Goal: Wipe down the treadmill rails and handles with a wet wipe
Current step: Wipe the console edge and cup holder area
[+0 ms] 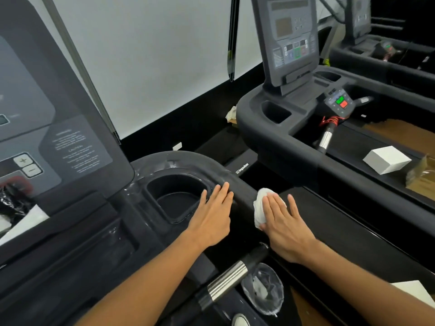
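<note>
Here I am looking down at the treadmill's right side rail [244,191], a thick dark bar curving back from the console. My right hand [282,222] is lying flat on top of that rail with the fingers stretched out and slightly apart, pressing the white wet wipe [260,208] against it; the wipe is bunched under my palm and sticking out on the thumb side. My left hand [211,215] is resting just beside it, open and flat, fingers held close together, their tips reaching the rim of the cup holder [176,198] sunk into the console's corner. The plastic around the holder is glistening as if wet. Below my wrists the short handle [228,283], with its ribbed metal band, is angling toward me, and a crumpled clear wrapper [263,290] is lying just beside it. Off to the right, a white box [386,160] is sitting on the neighbouring treadmill
</note>
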`<state>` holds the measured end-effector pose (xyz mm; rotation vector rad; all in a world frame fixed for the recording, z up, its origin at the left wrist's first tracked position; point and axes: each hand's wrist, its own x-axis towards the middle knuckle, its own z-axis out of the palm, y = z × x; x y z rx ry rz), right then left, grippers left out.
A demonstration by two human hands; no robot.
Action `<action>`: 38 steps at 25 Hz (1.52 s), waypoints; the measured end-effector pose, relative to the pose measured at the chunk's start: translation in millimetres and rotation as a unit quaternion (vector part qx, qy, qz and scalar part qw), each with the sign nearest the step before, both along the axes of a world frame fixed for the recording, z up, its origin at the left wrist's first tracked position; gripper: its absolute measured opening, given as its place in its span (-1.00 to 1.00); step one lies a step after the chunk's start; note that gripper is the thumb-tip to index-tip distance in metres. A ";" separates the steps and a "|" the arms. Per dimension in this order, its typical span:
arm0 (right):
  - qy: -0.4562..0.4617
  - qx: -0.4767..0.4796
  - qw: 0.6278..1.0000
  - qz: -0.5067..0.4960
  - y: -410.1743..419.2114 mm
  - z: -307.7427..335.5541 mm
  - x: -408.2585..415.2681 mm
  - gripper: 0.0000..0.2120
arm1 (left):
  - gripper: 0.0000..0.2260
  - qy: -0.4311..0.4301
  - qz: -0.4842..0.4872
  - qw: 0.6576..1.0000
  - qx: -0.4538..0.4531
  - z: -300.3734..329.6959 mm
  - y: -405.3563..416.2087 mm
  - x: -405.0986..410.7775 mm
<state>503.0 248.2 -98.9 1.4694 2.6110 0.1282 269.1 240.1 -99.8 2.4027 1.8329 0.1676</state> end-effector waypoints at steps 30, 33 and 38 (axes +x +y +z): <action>0.011 -0.071 0.995 0.070 47.9 10.0 -36.5 -0.37 | -0.54 0.024 0.112 0.993 0.018 19.4 -31.0 -57.4; -0.011 -0.094 0.981 0.170 101.6 8.9 -104.8 -0.37 | -0.44 0.016 0.132 0.991 0.033 24.3 -25.1 -66.5; -0.056 -0.088 0.956 0.274 176.5 16.7 -167.3 -0.38 | -0.15 0.031 0.147 0.987 -0.051 28.6 -7.2 -80.6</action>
